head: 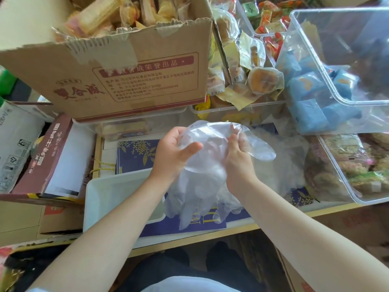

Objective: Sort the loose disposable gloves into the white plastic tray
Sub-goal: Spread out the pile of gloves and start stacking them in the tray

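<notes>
Both the left hand (175, 152) and right hand (237, 163) grip a bunched wad of clear disposable gloves (202, 182) just right of the white plastic tray (101, 199), so slippery dangling ones could slide off outside it.

The disposable gloves (207, 165) are thin, clear plastic, bunched in a crumpled bundle held above the table, their loose ends hanging toward 6 o'clock. The white plastic tray (109, 192) is rectangular and shallow, lying flat at the bundle's 8 o'clock, its right edge overlapped by glove ends.
</notes>
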A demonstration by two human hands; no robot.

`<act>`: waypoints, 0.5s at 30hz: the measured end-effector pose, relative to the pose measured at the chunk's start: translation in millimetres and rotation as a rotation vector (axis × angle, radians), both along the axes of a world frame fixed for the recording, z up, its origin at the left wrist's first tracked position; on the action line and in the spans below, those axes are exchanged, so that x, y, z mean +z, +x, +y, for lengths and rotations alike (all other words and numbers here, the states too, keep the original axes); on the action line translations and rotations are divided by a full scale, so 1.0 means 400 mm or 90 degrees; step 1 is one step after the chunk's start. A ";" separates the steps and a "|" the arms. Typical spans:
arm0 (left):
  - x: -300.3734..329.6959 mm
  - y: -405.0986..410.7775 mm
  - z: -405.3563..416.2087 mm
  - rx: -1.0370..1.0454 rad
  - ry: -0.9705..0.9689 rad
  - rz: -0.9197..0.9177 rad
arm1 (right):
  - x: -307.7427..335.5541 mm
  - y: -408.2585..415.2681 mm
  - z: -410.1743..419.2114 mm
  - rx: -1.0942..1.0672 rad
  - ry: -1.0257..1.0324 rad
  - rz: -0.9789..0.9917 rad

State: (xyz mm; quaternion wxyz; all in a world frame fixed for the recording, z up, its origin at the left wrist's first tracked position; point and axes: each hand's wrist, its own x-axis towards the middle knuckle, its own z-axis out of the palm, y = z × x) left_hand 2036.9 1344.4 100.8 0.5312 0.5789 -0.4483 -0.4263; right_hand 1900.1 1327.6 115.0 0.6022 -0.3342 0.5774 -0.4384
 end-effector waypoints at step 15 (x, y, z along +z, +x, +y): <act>0.025 0.090 -0.031 -0.151 0.063 -0.112 | 0.054 -0.249 -0.141 0.453 0.078 -0.197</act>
